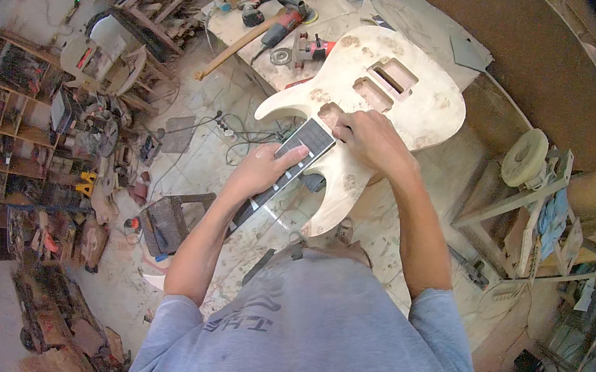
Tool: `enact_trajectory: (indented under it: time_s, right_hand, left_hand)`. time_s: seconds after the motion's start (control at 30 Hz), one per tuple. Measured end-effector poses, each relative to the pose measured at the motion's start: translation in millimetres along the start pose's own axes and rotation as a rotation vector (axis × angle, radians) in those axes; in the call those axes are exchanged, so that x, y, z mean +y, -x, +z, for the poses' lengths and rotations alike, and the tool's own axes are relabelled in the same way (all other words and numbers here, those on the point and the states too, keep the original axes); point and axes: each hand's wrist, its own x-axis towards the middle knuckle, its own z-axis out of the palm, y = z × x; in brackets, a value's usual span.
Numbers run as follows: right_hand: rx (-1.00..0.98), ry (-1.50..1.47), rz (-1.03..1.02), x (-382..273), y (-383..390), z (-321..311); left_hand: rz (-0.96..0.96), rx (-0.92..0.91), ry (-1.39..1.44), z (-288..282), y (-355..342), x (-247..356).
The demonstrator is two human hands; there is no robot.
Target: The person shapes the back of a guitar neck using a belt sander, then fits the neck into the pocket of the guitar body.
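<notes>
A pale, unfinished electric guitar body with routed cavities lies in front of me, two pointed horns toward me. My left hand is closed around a guitar neck with a dark fingerboard and light block inlays, its thumb on top. The neck's square heel end sits beside the body's neck pocket; whether it is seated in it, I cannot tell. At the pocket's edge, my right hand has its fingers curled and pinched together. Its fingertips hide whatever is between them.
Behind the body, a worktable carries a red angle grinder, another power tool and a long wooden piece. Cluttered shelves line the left. A round disc on a wooden stand is at right; cables trail across the floor.
</notes>
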Motion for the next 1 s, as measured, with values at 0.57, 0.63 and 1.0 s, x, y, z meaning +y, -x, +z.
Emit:
enact_trajectory:
  time_s: [0.57,0.63,1.0]
  right_hand:
    - [-0.025,0.004,0.012,-1.3,-1.7,-2.4]
    - [0.018,-0.003,-0.041,-0.4,-0.7,0.7]
    - [-0.147,-0.043,-0.033,-4.4,-17.1,-19.8]
  left_hand:
    - [-0.057,-0.083,-0.035,-8.7,-3.9,8.9]
    - [-0.066,-0.090,-0.063,-8.7,-4.3,6.5]
    - [-0.129,-0.091,-0.169,-14.6,-6.2,20.3]
